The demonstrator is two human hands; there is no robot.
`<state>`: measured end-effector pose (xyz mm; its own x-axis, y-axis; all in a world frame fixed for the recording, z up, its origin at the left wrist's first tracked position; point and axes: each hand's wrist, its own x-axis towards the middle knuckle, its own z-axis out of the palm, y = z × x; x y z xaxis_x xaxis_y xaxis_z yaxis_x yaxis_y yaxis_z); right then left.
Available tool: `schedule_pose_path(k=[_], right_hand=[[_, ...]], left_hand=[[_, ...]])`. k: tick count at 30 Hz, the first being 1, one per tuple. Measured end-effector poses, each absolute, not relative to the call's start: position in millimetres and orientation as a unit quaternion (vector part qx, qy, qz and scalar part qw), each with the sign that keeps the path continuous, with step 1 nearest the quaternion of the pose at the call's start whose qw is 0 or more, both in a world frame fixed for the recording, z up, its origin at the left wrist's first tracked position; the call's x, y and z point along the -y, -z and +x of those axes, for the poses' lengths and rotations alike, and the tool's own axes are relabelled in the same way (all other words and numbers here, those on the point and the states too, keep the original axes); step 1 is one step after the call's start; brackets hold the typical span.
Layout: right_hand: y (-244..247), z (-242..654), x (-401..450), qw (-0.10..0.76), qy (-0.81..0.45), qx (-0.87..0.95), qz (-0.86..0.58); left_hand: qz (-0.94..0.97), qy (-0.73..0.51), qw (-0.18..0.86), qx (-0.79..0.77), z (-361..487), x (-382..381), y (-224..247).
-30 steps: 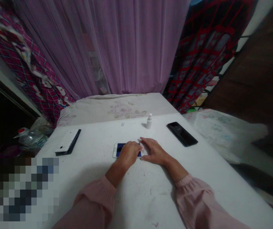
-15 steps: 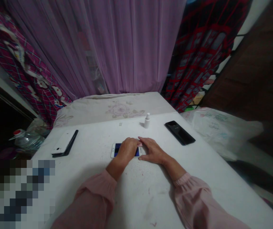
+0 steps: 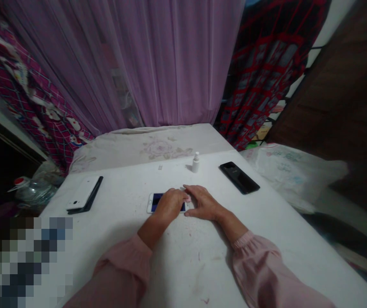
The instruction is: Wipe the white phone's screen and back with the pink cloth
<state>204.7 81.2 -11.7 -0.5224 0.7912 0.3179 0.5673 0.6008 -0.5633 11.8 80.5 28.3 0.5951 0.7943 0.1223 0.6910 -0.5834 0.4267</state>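
A white smartphone (image 3: 155, 202) lies flat and crosswise on the white table, its dark blue screen facing up. My left hand (image 3: 170, 204) is bent over the phone, covering its middle, fingers pressed together near the right end. At those fingertips shows a small pink piece (image 3: 187, 199), perhaps cloth or sponge; its kind is unclear. My right hand (image 3: 202, 203) grips the phone's right end, thumb on the near side and fingers on the far side. Behind the hands stands a small white bottle (image 3: 196, 164), upright with its cap on.
A black smartphone (image 3: 239, 177) rests on the right of the table (image 3: 183, 265). At the left, a white phone (image 3: 82, 192) lies on a dark one. A tiny pale square (image 3: 160, 167) lies toward the back. Beyond the left edge is a clear plastic bottle (image 3: 34, 190) with a red cap.
The whole view has shifted slightly, moving things a little leftward. My left fingers have shifted slightly over the right end of the phone; my right hand keeps its hold.
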Motion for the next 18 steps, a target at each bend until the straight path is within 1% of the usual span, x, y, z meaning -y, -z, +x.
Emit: schedule_pose_path(k=[6,10,18], right_hand=[[15.2,205.9,-81.9,0.29,-0.199,0.845,-0.402],[14.4,206.1,-81.2,0.297,-0.202,0.846,-0.394],[6.6,203.6,-78.9,0.272,-0.2,0.849,-0.406]], left_hand=[[0.866,-0.189,0.155,-0.437,18.5,-98.3,-27.0],[0.864,-0.178,0.167,-0.44,13.9,-86.3,-27.8],[0.888,-0.149,0.18,-0.397,0.0,-60.9,-29.0]])
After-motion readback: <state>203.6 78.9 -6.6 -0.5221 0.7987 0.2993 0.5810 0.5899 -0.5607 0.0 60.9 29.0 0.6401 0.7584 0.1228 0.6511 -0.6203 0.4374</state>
